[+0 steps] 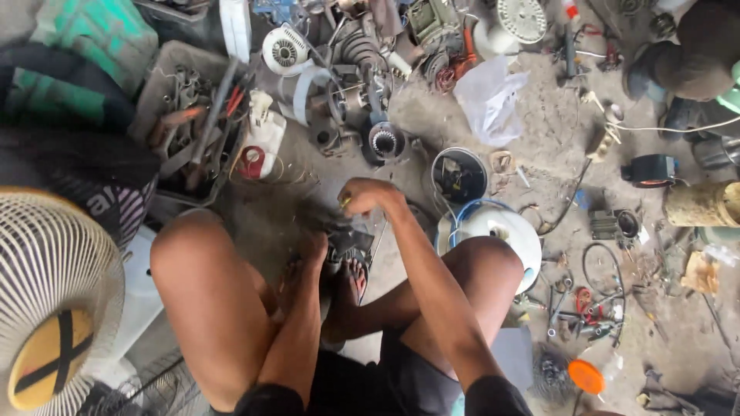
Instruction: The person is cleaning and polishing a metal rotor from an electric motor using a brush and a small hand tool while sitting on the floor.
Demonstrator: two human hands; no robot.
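Note:
I sit on the floor with my knees apart and my feet together. My right hand (364, 196) is closed around a thin tool with a yellowish handle, held above a dark metal part (348, 237) that rests by my sandalled feet. My left hand (312, 250) reaches down and presses on that dark part from the left. The part itself is partly hidden by my hands and feet.
A tray of hand tools (193, 115) lies at the upper left, with a white fan grille (54, 293) at the left edge. Motor parts (362, 85), a plastic bag (489, 100), a white round housing (497, 227) and scattered pliers (586, 308) cover the dirty floor.

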